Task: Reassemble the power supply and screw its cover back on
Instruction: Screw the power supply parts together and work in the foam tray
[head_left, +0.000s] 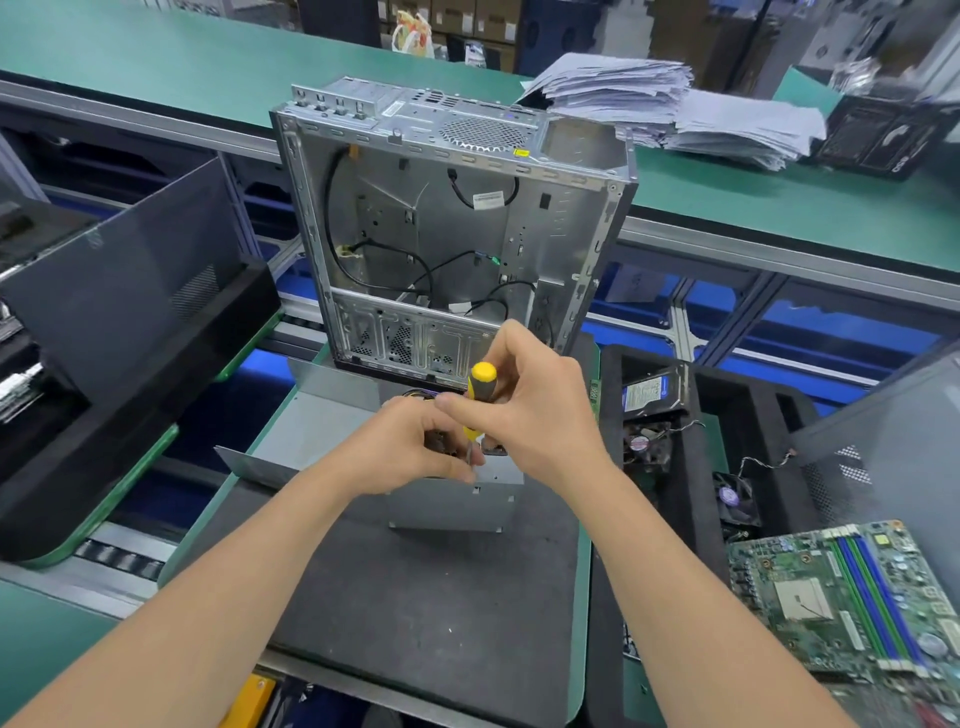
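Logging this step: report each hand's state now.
Left hand: pinches the screwdriver shaft near its tip.
Right hand: grips the screwdriver handle.

The power supply (457, 501), a grey sheet-metal box, sits flat on the far half of a dark mat (441, 597). The screwdriver (480, 382), with a yellow-and-black handle, stands nearly upright, its thin shaft pointing down onto the box's top.
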